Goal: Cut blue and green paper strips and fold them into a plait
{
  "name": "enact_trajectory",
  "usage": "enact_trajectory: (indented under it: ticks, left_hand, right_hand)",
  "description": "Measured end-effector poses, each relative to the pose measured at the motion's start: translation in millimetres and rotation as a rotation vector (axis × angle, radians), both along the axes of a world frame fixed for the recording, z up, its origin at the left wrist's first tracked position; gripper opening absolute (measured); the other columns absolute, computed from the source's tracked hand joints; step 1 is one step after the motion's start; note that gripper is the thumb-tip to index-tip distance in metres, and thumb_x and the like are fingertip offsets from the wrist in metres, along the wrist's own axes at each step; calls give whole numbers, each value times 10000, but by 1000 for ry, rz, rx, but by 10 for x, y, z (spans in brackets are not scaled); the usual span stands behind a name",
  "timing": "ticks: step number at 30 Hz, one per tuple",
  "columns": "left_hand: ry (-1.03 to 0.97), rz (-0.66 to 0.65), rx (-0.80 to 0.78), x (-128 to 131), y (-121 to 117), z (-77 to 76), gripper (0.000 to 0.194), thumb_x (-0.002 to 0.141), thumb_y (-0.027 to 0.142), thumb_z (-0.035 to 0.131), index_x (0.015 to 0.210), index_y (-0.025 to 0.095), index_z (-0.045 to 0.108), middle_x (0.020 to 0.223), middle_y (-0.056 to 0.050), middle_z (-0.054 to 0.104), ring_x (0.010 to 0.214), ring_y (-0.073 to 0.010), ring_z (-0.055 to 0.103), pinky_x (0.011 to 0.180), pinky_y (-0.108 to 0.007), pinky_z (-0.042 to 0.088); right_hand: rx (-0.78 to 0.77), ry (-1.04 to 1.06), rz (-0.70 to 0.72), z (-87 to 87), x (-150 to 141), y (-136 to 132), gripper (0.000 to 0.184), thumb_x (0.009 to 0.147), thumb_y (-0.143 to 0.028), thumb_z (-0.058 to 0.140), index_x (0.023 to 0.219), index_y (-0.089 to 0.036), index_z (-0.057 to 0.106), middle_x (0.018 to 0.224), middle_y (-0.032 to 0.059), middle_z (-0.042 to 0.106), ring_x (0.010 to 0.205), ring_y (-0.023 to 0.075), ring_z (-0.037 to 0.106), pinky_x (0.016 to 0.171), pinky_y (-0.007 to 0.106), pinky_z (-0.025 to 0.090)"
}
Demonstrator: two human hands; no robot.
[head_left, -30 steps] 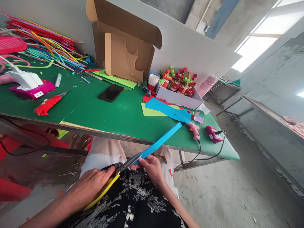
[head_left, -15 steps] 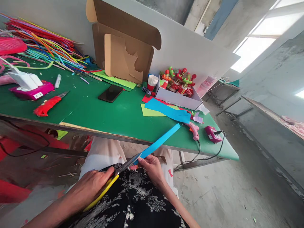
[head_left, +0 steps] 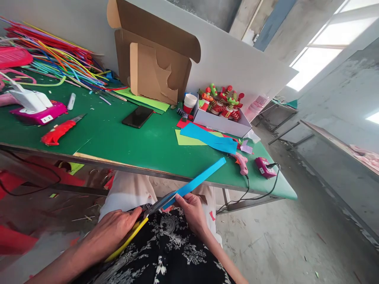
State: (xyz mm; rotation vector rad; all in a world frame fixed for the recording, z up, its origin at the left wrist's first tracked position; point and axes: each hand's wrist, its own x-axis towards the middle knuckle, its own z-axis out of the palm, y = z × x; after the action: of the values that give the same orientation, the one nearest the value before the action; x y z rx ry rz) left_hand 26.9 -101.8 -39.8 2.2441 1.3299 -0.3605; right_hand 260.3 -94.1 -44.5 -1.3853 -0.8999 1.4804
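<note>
My left hand (head_left: 114,227) is wrapped round the yellow handles of a pair of scissors (head_left: 158,204) above my lap. Its blades point up and to the right, nearly together on the near end of a narrow blue paper strip (head_left: 204,172). Between thumb and fingers, my right hand (head_left: 192,211) pinches that strip close to the blade tips. The strip's long free end slants up past the table's front edge. Part of the scissors' handles is hidden under my left hand.
On the green table (head_left: 142,146) lie blue paper (head_left: 207,137), a pink glue gun (head_left: 242,163), a phone (head_left: 137,116) and a red-handled utility knife (head_left: 60,132). Behind them stand a box of paper figures (head_left: 223,122), paper cups (head_left: 190,103) and a cardboard box (head_left: 154,75). Pipe cleaners (head_left: 68,63) lie at left.
The strip's free end has dipped slightly, and my right hand has shifted a little to the right. The scissor blades have come closer together on the paper. My left hand stays nearly in place.
</note>
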Motion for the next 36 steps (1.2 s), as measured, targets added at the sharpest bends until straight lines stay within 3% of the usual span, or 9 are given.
enact_trajectory:
  ticks: [6,22,36]
  left_hand:
    - [-21,4,54,40,19,69,362,922,199,278,1062,227,611,859,-68,728,813,-259,674,734,-332,426]
    - [-23,-4,23,66,32,137,387,903,207,294,1104,210,624,837,-83,731,809,-270,683,723,-334,421]
    - [-38,-11,48,72,47,71,351,888,204,310,1065,227,613,805,-63,724,782,-245,685,702,-313,411]
  right_hand:
    - [13,-19,18,-55,12,-1,474,616,-715,773,688,-248,733,724,30,740,760,251,684,824,413,532]
    - [36,-27,60,-39,11,-22,472,655,-690,760,676,-221,714,687,25,710,646,184,633,718,330,515]
    - [22,-29,42,-78,7,-29,474,650,-707,746,704,-237,727,730,36,727,710,214,657,755,359,522]
